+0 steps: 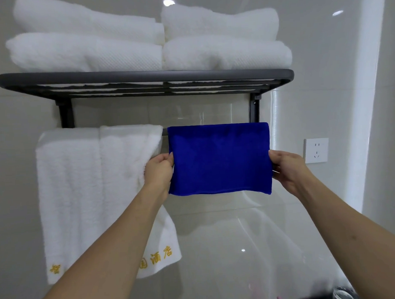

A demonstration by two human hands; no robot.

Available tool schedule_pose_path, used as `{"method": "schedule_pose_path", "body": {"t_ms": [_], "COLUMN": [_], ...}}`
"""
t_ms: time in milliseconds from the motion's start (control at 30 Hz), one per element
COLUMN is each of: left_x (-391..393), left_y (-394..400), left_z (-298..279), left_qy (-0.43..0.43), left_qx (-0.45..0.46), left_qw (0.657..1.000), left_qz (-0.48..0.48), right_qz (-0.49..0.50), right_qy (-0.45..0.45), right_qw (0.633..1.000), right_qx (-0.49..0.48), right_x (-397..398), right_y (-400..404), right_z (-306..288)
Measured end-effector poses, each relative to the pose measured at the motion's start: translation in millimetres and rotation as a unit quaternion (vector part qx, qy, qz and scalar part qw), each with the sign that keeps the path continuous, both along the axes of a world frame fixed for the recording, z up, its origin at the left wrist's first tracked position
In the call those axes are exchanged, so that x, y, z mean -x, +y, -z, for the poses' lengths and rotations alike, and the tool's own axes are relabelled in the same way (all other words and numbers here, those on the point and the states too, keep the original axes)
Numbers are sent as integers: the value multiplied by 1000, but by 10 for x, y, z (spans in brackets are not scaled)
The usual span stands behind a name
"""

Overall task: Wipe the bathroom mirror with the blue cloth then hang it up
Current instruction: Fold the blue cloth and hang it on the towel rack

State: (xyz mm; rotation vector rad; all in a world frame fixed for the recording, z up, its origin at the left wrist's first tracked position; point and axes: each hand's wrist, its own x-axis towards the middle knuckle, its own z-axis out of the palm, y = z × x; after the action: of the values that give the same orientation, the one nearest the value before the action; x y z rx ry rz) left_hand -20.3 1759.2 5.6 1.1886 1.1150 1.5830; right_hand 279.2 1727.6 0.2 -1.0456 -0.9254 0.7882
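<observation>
We see the blue cloth point(219, 158) draped over the bar of the dark rack point(144, 78), folded flat, its top edge along the bar and its bottom edge hanging free over the tiled wall. Our left hand point(158, 170) pinches the cloth's left edge; our right hand point(286, 168) pinches its right edge, fingers curled round the fabric. Just to the left, a white towel point(81, 187) with gold lettering hangs on the same bar, a narrow gap between its edge and the cloth's. Folded towels point(88, 50) fill the shelf above. Right of the cloth the wall is bare as far as a socket point(316, 150).
</observation>
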Motion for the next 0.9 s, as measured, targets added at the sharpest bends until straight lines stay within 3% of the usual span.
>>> {"method": "schedule_pose_path", "body": {"t_ms": [400,567,700,833,900], "left_x": [69,86,18,-13,-41], "left_y": [-48,-143,-282,-288,-279], "left_z": [8,-8,-28,65,118], "left_qy": [-49,-61,-82,79,113], "left_qx": [40,64,30,3,-6], "left_qw": [998,996,995,997,993], "left_qz": [30,30,55,10,-23], "right_qz": [-8,-13,-56,-21,2], "right_qy": [78,68,43,-20,-17], "right_qw": [997,998,997,999,1000], "right_qx": [-8,-1,21,19,16], "right_x": [63,90,137,175,192], "right_y": [-73,-119,-207,-275,-323], "right_z": [86,120,85,172,232]}}
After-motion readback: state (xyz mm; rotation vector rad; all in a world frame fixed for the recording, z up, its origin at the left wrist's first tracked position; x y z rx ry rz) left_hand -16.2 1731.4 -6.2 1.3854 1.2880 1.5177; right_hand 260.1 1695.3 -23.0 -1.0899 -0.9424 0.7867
